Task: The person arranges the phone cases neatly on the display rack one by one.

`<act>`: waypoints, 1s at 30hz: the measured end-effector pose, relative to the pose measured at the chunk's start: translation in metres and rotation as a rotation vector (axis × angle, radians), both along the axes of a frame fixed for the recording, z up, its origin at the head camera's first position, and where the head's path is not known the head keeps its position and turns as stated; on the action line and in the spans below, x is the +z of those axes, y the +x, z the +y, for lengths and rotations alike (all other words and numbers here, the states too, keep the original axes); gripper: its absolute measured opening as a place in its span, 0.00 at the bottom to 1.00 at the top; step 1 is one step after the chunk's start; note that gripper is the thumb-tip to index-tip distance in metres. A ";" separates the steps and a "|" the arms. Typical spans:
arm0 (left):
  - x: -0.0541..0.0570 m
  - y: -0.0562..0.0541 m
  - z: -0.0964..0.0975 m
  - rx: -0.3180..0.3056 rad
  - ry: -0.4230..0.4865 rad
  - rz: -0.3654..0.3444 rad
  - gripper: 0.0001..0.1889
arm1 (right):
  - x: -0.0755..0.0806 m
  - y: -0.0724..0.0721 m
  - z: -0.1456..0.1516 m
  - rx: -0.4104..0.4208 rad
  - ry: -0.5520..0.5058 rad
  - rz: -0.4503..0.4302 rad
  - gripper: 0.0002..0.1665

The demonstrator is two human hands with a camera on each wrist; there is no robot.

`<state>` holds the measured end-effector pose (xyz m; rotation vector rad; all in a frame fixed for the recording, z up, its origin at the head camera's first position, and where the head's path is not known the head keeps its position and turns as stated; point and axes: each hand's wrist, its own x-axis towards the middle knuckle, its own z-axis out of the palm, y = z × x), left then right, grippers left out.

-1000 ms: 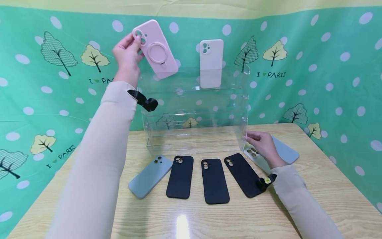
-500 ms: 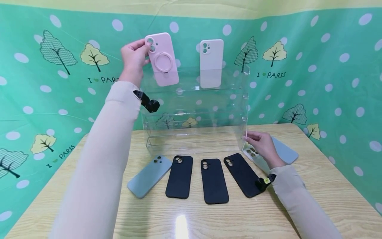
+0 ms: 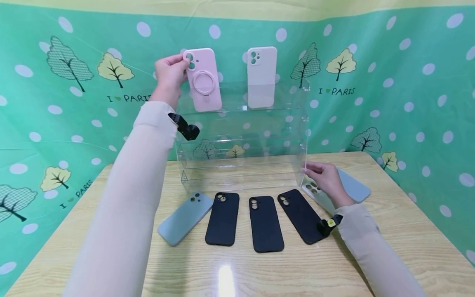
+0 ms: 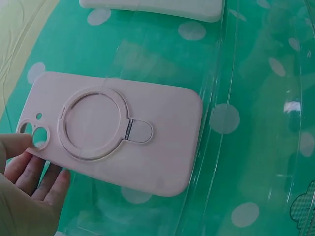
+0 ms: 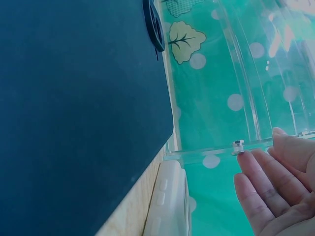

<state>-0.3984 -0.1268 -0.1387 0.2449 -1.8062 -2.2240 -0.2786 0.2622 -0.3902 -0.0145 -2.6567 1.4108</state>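
Observation:
A pink phone case (image 3: 208, 93) with a ring stand on its back leans almost upright on the top tier of a clear acrylic display rack (image 3: 241, 175). My left hand (image 3: 170, 76) pinches its camera-hole corner, thumb over the cutout in the left wrist view and fingers behind. At the case's lower edge runs the tier's clear lip. Low on the rack's right side, my right hand (image 3: 326, 181) holds the side panel's edge between thumb and fingers. To the right of the pink case on that same tier stands a white phone case (image 3: 261, 78).
Before the rack lie a grey-blue case (image 3: 185, 218) and several black cases, one a middle black case (image 3: 266, 225). Under and beside my right hand are a pale case (image 3: 315, 192) and a light blue case (image 3: 354, 185). A green patterned cloth (image 3: 408, 103) hangs behind.
My left hand has brought the pink case down and slightly right, turning it from a slant to nearly upright on the top tier. My right hand stays at the rack's side.

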 end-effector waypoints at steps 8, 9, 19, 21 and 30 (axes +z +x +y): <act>-0.006 0.004 -0.004 0.019 0.002 0.038 0.17 | 0.000 0.001 -0.002 -0.003 0.004 0.008 0.26; -0.006 0.005 -0.006 0.024 0.007 0.047 0.18 | 0.000 0.001 -0.003 -0.003 0.004 0.007 0.26; -0.009 0.031 -0.037 -0.035 0.011 0.081 0.21 | 0.002 0.000 -0.002 -0.003 0.009 -0.008 0.28; -0.014 0.037 -0.041 -0.053 -0.006 0.079 0.21 | 0.002 0.000 -0.002 -0.002 0.009 -0.010 0.28; -0.052 0.079 -0.054 -0.206 -0.217 0.142 0.26 | 0.002 0.002 -0.002 -0.002 0.004 -0.001 0.27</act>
